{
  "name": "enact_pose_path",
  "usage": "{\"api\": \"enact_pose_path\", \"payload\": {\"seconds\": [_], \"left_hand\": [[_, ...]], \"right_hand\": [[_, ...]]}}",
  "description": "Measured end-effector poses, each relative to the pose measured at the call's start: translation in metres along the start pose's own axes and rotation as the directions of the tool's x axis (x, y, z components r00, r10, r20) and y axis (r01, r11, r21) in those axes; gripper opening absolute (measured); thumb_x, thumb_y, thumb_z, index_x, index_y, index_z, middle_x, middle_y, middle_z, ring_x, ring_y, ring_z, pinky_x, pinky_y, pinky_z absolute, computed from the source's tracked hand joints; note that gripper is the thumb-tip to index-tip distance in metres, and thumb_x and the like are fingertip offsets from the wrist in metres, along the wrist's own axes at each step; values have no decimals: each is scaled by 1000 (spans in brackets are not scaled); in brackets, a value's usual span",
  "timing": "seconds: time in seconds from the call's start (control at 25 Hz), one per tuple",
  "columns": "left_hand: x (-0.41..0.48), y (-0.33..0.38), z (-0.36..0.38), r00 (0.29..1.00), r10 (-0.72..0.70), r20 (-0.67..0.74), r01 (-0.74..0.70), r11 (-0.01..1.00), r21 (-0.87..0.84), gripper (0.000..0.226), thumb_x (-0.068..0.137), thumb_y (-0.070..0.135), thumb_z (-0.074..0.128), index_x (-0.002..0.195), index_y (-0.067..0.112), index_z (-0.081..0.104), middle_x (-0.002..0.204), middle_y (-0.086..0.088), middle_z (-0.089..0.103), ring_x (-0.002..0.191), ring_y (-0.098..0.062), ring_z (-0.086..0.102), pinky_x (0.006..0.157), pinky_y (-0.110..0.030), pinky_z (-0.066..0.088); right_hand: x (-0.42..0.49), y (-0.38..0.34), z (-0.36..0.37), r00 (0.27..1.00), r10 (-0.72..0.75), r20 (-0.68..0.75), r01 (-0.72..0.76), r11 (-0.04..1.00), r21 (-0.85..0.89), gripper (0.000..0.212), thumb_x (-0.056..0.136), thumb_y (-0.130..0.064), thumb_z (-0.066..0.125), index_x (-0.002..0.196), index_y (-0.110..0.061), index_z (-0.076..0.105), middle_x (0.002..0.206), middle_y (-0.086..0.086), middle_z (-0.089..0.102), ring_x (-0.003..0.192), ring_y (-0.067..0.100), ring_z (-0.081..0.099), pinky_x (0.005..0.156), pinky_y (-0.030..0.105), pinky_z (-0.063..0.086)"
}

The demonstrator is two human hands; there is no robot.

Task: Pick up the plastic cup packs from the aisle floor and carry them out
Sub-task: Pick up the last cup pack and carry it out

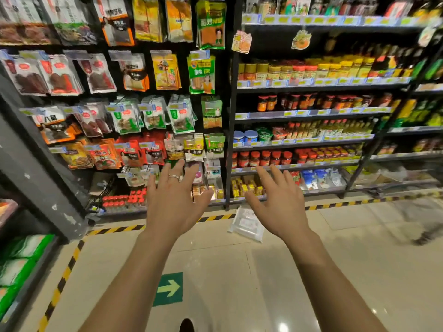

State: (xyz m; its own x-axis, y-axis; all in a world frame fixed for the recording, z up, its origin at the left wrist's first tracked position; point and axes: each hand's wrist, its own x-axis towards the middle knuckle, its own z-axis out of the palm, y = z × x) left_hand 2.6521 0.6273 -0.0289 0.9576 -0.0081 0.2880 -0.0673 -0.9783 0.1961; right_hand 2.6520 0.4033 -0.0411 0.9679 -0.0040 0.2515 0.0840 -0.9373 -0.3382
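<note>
1. The floor [239,271] is glossy beige tile.
2. The hazard tape [119,229] has yellow and black diagonal stripes.
3. The floor sticker [168,289], lower centre, is green with a pale yellow-green arrow.
4. The plastic cup pack [247,224] is clear and whitish.
5. The shelf frame [229,140] is black.
6. The label strips [299,113] are blue with yellow tags.
7. The jars [263,158], centre right, have red lids.
8. The ring [174,177] is silver.

A clear plastic cup pack [247,224] lies flat on the floor.
</note>
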Motion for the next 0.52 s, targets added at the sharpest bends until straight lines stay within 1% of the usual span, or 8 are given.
{"api": "enact_pose_path", "payload": {"seconds": [0.16,0.28,0.44,0.52], "left_hand": [[106,-13,37,992,124,36,-122,991,-46,69,91,71,29,151,38,28,162,1,20,150,-26,10,119,-55,9],[176,-17,55,974,217,63,-213,975,-62,74,86,73,23,151,39,28,162,1,21,150,-25,11,120,-53,8],[250,-20,87,940,325,105,-320,945,-60,75,84,72,19,151,39,26,162,1,21,150,-26,10,120,-53,6],[282,-18,103,926,358,121,-354,934,-55,77,82,73,17,151,39,26,163,1,20,150,-26,10,120,-52,6]], "right_hand": [[80,0,24,995,98,-35,-100,993,-57,66,95,-59,42,153,-37,19,163,1,15,149,31,9,117,50,15],[135,-4,39,986,160,-52,-164,983,-83,67,93,-62,39,153,-37,20,162,2,17,149,31,10,118,51,16],[182,-3,68,965,249,-85,-256,964,-77,73,87,-66,30,152,-35,26,161,5,23,147,35,16,116,52,22],[201,6,83,950,299,-94,-306,949,-74,76,84,-68,24,152,-35,28,161,3,23,147,34,17,114,51,23]]}}
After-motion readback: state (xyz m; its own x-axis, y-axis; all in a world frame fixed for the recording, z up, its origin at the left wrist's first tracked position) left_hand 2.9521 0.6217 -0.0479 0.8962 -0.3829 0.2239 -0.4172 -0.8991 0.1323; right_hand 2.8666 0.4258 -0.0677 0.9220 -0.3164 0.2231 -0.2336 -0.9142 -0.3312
